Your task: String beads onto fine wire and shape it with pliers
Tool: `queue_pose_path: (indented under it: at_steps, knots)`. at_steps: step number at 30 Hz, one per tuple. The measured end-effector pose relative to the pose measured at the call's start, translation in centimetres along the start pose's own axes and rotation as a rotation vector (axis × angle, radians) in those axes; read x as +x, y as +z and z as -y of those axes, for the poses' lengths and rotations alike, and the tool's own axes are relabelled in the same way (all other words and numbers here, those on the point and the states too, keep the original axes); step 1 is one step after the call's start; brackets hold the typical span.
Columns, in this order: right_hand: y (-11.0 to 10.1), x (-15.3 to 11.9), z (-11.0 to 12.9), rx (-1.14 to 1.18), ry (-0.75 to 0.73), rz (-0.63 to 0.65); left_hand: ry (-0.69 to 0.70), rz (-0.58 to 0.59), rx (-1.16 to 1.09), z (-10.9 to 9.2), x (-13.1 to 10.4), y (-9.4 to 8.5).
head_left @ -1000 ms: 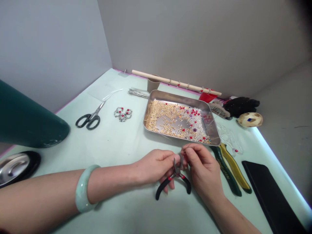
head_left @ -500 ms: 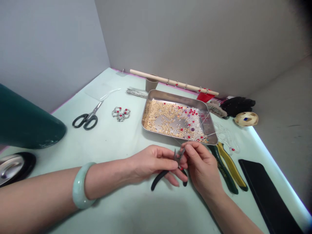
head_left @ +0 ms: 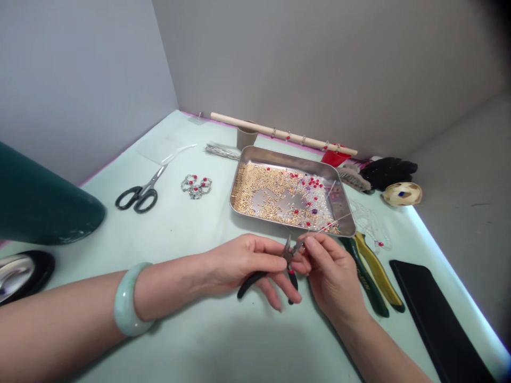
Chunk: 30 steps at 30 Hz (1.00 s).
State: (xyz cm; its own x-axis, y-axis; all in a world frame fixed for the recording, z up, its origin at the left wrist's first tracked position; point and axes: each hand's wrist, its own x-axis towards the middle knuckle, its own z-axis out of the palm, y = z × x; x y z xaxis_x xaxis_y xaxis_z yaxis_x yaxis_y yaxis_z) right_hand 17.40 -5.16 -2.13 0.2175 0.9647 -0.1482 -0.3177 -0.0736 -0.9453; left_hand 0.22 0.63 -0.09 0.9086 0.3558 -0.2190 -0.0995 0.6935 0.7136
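Since the earlier frame, the small pliers (head_left: pixel 288 255) have shifted a little to the left together with the left hand (head_left: pixel 249 260), and their black handles have turned with it. In the head view, the fingers of the left hand are closed around the middle of the pliers; the thumb lies across near the pivot, and the lower fingers are loosely spread between and beside the handles. The jaws of the pliers stand open, pointing to the far side. The right hand (head_left: pixel 333 276) has its thumb and first finger pinched together on a thin wire (head_left: pixel 334 222), just beside the jaws. One end of this wire goes out over the right part of the metal tray (head_left: pixel 344 207). A small red bead seems to be at the pinch, but it is too small to be sure.

The tray is on the table (head_left: pixel 191 340), at the far side of both hands, with gold beads (head_left: pixel 249 183) at left and clear and red ones at right. To the left of the tray lie a beaded piece (head_left: pixel 195 188) and, farther left, the scissors (head_left: pixel 146 192). To the right of the right hand are the green and yellow pliers (head_left: pixel 373 276), then a black flat object (head_left: pixel 435 308).
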Motion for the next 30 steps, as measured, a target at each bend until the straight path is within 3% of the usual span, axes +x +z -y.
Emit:
queue_pose_path:
  at_steps: [7,14,21,26,30]
  knots:
    - [0.04,0.27,0.12,0.016,-0.001,-0.056,0.115,0.128,0.045,0.15,-0.06,-0.31]
    - [0.09,0.14,0.27,0.021,-0.012,-0.024,0.206,0.137,0.118,-0.37,-0.71,-0.21]
    - [-0.09,0.28,0.05,0.030,-0.047,-0.002,0.116,0.022,0.084,-0.01,-0.62,-0.26]
    - [-0.03,0.38,0.08,0.018,-0.046,-0.013,-0.034,-0.150,-0.024,0.35,-0.08,0.27]
    - [-0.02,0.37,0.13,0.008,-0.045,-0.022,-0.027,-0.114,-0.152,0.18,0.02,0.35]
